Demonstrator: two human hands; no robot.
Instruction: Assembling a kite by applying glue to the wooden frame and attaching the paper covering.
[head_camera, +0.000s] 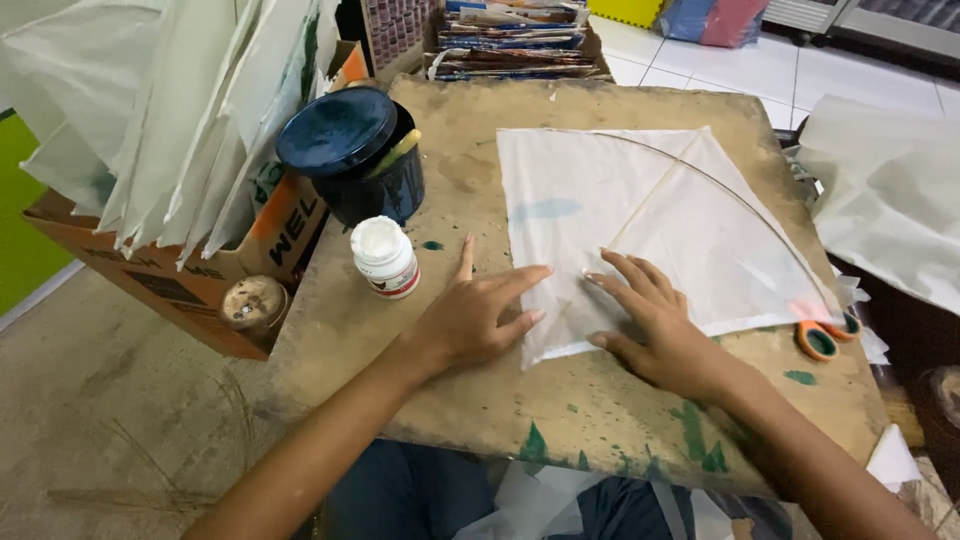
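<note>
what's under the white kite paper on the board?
The stained board lies under the kite paper. Orange-handled scissors poke out at its right corner; their blades are covered. Both hands press its near edge.

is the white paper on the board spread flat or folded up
Spread flat: the white paper sheet lies open on the wooden board, thin sticks across it, with the left hand and right hand pressing its near edge.

Orange-brown cardboard box (200, 285) left of board; small white red-labelled bottle (385, 257) beside it.

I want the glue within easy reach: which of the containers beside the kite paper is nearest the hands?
The small white bottle with the white cap; it stands just beyond the left hand. The big dark blue tub sits farther back, by the cardboard box.
</note>
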